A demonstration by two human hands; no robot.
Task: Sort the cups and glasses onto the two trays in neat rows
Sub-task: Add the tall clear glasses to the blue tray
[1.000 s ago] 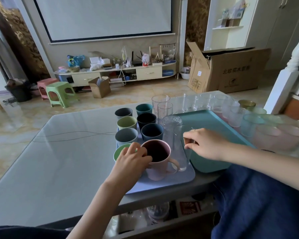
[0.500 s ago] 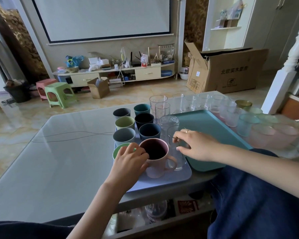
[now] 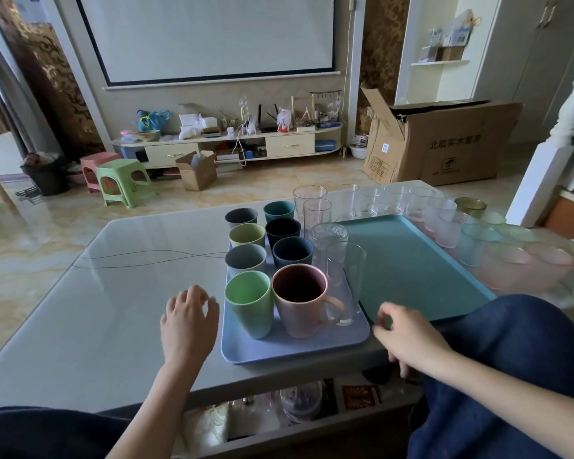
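A lavender tray (image 3: 295, 347) near the table's front edge holds several coloured cups in two rows, with a green cup (image 3: 250, 303) and a pink mug (image 3: 300, 299) nearest me. A row of clear glasses stands along its right side, the nearest being a tall clear glass (image 3: 344, 279). A bare teal tray (image 3: 408, 263) lies to the right. Several clear and tinted glasses (image 3: 444, 223) stand on the table behind and right of it. My left hand (image 3: 188, 318) hovers left of the lavender tray, holding nothing. My right hand (image 3: 403, 334) is at the teal tray's front corner, fingers loosely curled and empty.
The glass-topped table (image 3: 113, 293) has a lower shelf with more glassware (image 3: 300, 397). My knees in dark blue cloth flank the front, the right knee (image 3: 511, 342) overlapping the teal tray's corner. A cardboard box, plastic stools and a TV cabinet stand beyond.
My left hand let go of the pink mug and drew back left off the tray. My right hand released the tall clear glass and pulled back toward me.
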